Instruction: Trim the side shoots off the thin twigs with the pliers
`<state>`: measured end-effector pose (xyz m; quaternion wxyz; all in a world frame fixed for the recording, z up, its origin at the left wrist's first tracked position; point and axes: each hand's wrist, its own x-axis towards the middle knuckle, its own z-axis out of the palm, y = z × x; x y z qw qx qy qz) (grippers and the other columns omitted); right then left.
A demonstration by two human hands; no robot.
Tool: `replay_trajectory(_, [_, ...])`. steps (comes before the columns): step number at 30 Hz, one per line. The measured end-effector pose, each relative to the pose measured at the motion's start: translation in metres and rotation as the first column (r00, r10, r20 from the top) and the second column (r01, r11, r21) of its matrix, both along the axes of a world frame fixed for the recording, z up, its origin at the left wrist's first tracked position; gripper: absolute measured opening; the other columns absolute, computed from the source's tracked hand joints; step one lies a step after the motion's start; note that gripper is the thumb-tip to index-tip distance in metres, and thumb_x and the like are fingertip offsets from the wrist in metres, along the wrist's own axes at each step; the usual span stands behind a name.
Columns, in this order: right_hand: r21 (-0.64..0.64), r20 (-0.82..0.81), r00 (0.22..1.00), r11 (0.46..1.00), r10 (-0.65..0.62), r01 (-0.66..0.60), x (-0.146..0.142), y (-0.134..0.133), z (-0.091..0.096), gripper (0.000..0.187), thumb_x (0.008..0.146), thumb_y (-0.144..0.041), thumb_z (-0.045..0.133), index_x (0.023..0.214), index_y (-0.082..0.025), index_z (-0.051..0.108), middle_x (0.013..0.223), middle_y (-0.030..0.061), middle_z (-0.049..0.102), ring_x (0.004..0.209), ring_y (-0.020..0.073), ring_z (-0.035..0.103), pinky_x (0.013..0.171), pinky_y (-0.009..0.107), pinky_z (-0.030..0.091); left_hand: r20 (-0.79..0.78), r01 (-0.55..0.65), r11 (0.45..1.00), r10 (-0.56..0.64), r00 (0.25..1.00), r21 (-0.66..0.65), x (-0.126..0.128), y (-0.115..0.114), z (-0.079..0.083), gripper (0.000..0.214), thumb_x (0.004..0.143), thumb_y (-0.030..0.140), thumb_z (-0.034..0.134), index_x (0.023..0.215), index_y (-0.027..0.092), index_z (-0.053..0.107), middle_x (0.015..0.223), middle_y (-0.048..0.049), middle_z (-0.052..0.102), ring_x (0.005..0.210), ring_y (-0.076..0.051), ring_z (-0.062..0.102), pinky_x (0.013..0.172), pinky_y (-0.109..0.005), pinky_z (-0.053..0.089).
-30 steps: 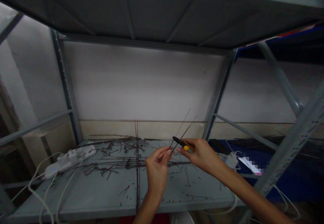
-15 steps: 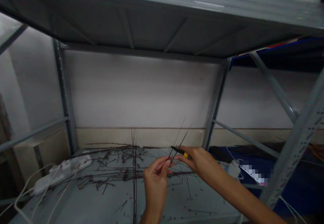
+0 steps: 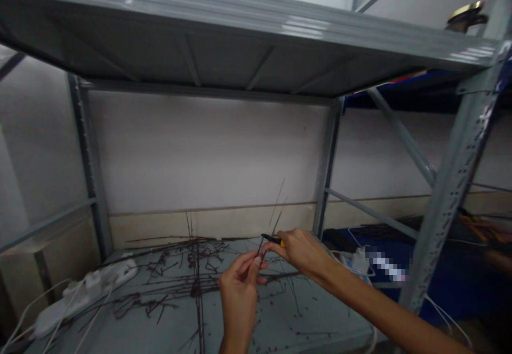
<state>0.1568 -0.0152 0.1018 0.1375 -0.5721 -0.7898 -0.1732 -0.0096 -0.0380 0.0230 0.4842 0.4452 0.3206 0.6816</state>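
My left hand (image 3: 240,284) is closed, its thumb and fingers pinching thin dark twigs (image 3: 279,217) that slant up and to the right. Just right of it, my right hand (image 3: 302,251) is wrapped round a small hand tool (image 3: 272,239) with a black front and a yellow part. The tool's dark tip touches or crosses the twigs a little above my left fingertips. Its exact kind is too small to make out. Below and to the left, more dark twigs (image 3: 172,284) lie in loose bundles on the grey shelf (image 3: 228,332).
A white power strip (image 3: 86,295) with plugs and cables lies at the shelf's left end. Close overhead runs an upper metal shelf (image 3: 224,39). To the right stands a perforated post (image 3: 448,183), with a blue surface (image 3: 432,274) beyond and a blurred hand at the far right.
My view has turned slightly right and up, so the shelf and both hands appear further left. Both hands keep their hold on the twigs and the tool. A blurred hand shows at the far right.
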Motion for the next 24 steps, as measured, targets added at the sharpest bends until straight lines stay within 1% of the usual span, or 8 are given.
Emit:
replay_trajectory(3, [0.015,-0.082,0.997,1.000,0.016,-0.015,0.000,-0.003,0.004,0.060,0.096,-0.067,0.041,0.090,-0.018,0.074,0.078,0.0123,0.077,0.077,0.0275,0.075,0.063,0.029,0.048,0.006,-0.004,1.000,0.005,1.000,-0.014,-0.004,0.005,-0.002,0.040,0.073,0.048,0.081,0.094,0.015,0.077,0.092,-0.0152,0.080,0.075,-0.030,0.077,0.051,-0.032,0.061])
replay_trajectory(7, [0.088,-0.199,0.980,0.996,0.025,-0.007,0.007,-0.004,0.012,0.057,0.096,-0.067,0.041,0.088,-0.020,0.072,0.075,0.0093,0.076,0.070,0.0245,0.074,0.060,0.028,0.043,0.006,-0.048,0.999,0.048,0.999,0.026,-0.006,0.012,-0.006,0.038,0.076,0.048,0.078,0.094,0.015,0.073,0.092,-0.0147,0.079,0.067,-0.024,0.074,0.044,-0.025,0.052])
replay_trajectory(10, [0.106,-0.249,0.968,0.994,0.011,0.016,0.014,-0.001,0.014,0.058,0.098,-0.066,0.039,0.084,-0.020,0.071,0.071,0.0097,0.075,0.070,0.0252,0.073,0.061,0.029,0.042,-0.056,-0.077,0.993,0.082,0.995,0.088,-0.002,0.012,-0.005,0.030,0.079,0.043,0.078,0.089,0.016,0.072,0.084,-0.0093,0.077,0.072,-0.020,0.071,0.058,-0.024,0.054])
replay_trajectory(12, [0.099,-0.276,0.961,0.995,0.016,0.012,0.018,0.001,0.014,0.058,0.099,-0.065,0.038,0.083,-0.020,0.072,0.070,0.0099,0.074,0.071,0.0255,0.073,0.062,0.029,0.041,-0.085,-0.087,0.991,0.095,0.992,0.099,0.002,0.010,-0.002,0.026,0.076,0.040,0.081,0.082,0.017,0.071,0.077,-0.0058,0.074,0.076,-0.020,0.070,0.067,-0.025,0.055])
replay_trajectory(13, [0.096,-0.289,0.957,0.995,0.018,0.010,0.019,0.001,0.013,0.058,0.099,-0.065,0.039,0.083,-0.020,0.072,0.070,0.0097,0.074,0.071,0.0255,0.073,0.062,0.029,0.041,-0.085,-0.090,0.992,0.097,0.992,0.091,0.004,0.009,-0.001,0.026,0.074,0.040,0.083,0.079,0.017,0.070,0.075,-0.0048,0.073,0.076,-0.021,0.070,0.068,-0.025,0.055])
replay_trajectory(18, [0.086,-0.266,0.964,0.996,-0.011,0.035,0.031,-0.009,0.011,0.058,0.094,-0.072,0.042,0.075,-0.021,0.065,0.067,0.0075,0.071,0.067,0.0249,0.070,0.061,0.029,0.039,-0.030,-0.113,0.993,0.114,0.993,0.028,0.006,0.010,0.003,0.031,0.067,0.042,0.086,0.076,0.017,0.069,0.073,-0.0040,0.072,0.068,-0.019,0.068,0.056,-0.023,0.052])
replay_trajectory(21, [0.061,-0.243,0.969,0.996,-0.043,0.059,0.037,-0.016,0.008,0.060,0.091,-0.075,0.042,0.073,-0.022,0.063,0.067,0.0075,0.071,0.066,0.0248,0.069,0.060,0.029,0.038,-0.014,-0.127,0.992,0.127,0.992,0.023,0.006,0.010,0.004,0.032,0.066,0.042,0.087,0.075,0.017,0.070,0.071,-0.0031,0.071,0.066,-0.018,0.067,0.054,-0.022,0.051])
replay_trajectory(24, [0.025,-0.239,0.970,0.998,-0.044,0.052,0.039,-0.017,0.004,0.060,0.092,-0.075,0.040,0.074,-0.022,0.062,0.068,0.0074,0.071,0.066,0.0240,0.069,0.060,0.029,0.038,-0.019,-0.118,0.992,0.119,0.993,0.047,0.007,0.008,0.005,0.031,0.067,0.042,0.086,0.075,0.017,0.070,0.071,-0.0036,0.071,0.068,-0.019,0.067,0.056,-0.023,0.052])
